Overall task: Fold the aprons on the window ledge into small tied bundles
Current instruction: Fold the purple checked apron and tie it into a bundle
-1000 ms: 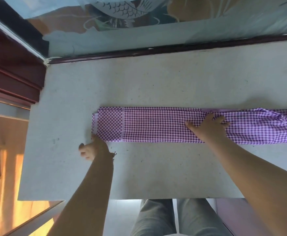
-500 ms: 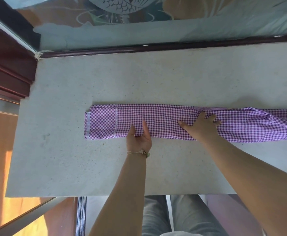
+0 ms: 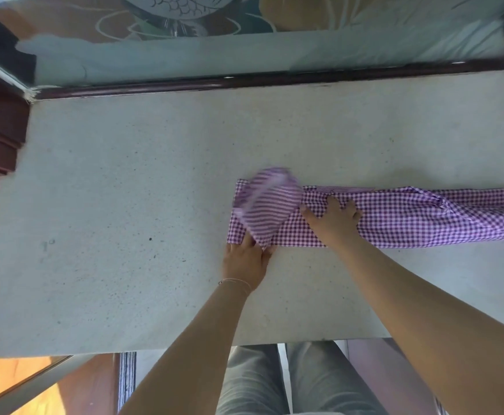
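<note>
Left hand pinching folded end of purple checked apron, fingers hidden under cloth. Right hand pressing flat, fingers spread. Apron lying toward window ledge right edge.

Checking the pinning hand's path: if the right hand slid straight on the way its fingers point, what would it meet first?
The right hand points toward the window. After the apron under it comes bare ledge, then likely the dark window frame.
</note>
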Demonstrator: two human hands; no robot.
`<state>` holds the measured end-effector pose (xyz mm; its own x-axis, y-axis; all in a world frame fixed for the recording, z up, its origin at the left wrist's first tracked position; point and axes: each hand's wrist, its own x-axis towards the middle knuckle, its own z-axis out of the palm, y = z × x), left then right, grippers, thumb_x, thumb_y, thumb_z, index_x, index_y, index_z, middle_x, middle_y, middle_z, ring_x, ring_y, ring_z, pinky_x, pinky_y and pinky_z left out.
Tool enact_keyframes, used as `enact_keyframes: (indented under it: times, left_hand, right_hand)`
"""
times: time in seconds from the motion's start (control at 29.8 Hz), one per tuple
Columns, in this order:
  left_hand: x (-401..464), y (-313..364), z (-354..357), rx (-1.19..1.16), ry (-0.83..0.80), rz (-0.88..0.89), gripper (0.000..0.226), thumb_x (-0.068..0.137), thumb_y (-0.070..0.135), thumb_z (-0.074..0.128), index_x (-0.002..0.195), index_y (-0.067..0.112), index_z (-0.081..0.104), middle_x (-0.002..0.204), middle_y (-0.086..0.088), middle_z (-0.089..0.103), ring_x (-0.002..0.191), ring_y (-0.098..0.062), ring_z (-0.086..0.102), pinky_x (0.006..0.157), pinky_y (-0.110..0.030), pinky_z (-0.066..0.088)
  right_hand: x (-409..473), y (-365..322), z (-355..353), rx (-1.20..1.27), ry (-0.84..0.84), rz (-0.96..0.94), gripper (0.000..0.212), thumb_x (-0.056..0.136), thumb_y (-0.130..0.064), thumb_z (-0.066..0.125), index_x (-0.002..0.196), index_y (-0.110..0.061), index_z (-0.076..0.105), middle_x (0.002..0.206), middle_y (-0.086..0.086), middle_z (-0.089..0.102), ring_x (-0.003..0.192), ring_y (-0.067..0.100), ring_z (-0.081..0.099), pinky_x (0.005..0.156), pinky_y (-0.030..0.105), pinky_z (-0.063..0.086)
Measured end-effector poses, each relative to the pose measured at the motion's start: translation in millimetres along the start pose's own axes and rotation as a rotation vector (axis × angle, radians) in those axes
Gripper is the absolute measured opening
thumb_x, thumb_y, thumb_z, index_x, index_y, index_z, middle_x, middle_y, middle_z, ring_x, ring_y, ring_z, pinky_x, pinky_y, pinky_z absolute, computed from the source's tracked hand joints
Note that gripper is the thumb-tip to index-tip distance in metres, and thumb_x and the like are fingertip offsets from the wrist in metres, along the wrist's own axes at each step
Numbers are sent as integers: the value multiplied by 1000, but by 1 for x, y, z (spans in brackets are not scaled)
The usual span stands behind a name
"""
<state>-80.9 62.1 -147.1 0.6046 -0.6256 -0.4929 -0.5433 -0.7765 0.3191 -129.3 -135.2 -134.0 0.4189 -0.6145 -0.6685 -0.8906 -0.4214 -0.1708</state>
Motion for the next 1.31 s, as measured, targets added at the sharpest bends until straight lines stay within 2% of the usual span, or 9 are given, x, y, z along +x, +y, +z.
enact_keyframes:
  times: [0.1,0.2,0.3,0.44,0.6,0.77,1.11,1.21,1.31]
  left_hand:
    - [6,4,16,110,78,51,69,87,72,5,149,43,-1,159,0,-7,138,-41,29,108,-57,27]
    - [9,8,21,61,91,25,73,80,78,7,146,49,-6,157,2,-16,137,-41,32,107,-60,25]
    - [11,14,25,47,83,-13,75,76,80,3,142,51,-18,152,6,-32,141,-42,22,111,-60,14]
    - [17,18,32,20,121,-67,76,77,81,4,143,51,-18,152,7,-32,143,-43,15,109,-64,13]
    - [21,23,34,7,176,-102,74,83,77,16,142,50,-19,154,6,-24,141,-42,22,108,-64,16]
    - [22,25,31,54,110,-111,75,79,80,5,140,49,-25,151,4,-31,143,-41,16,109,-61,15]
    - [-19,52,24,5,542,74,35,92,38,41,122,23,54,136,-5,44,111,-29,51,90,-47,49]
    - [28,66,2,198,397,204,45,93,37,45,134,20,52,145,-6,45,128,-33,44,101,-50,40]
    - [72,78,-9,386,54,247,64,98,52,28,153,23,13,161,-2,8,147,-36,3,116,-58,8]
  right_hand:
    - [6,10,2,48,-28,-35,83,92,-50,51,153,-21,3,160,14,-5,145,39,-8,118,51,-2]
    - [3,21,5,515,95,-81,59,97,-41,40,147,-11,30,152,18,26,141,38,22,117,44,20]
    - [-12,29,2,852,163,-28,72,92,-65,26,141,-12,36,140,13,45,126,32,48,103,49,44]
    - [-22,38,-2,610,258,-94,83,82,-72,43,132,-6,40,131,15,47,111,25,53,82,33,50]
    - [-22,36,2,469,151,27,86,86,-56,58,145,-12,13,139,14,42,122,36,49,99,48,45]
    - [-9,37,7,412,115,-32,65,89,-42,61,136,-14,25,126,10,54,117,33,54,106,54,36]
    - [-9,39,12,217,242,-79,54,94,-40,54,135,-15,29,123,10,58,113,31,58,100,45,38]
    - [-5,39,10,188,242,-98,53,94,-41,53,135,-16,30,123,9,59,112,31,59,98,44,40]
    - [-3,40,7,175,196,-131,45,96,-36,51,134,-17,33,117,7,62,106,30,62,92,41,44]
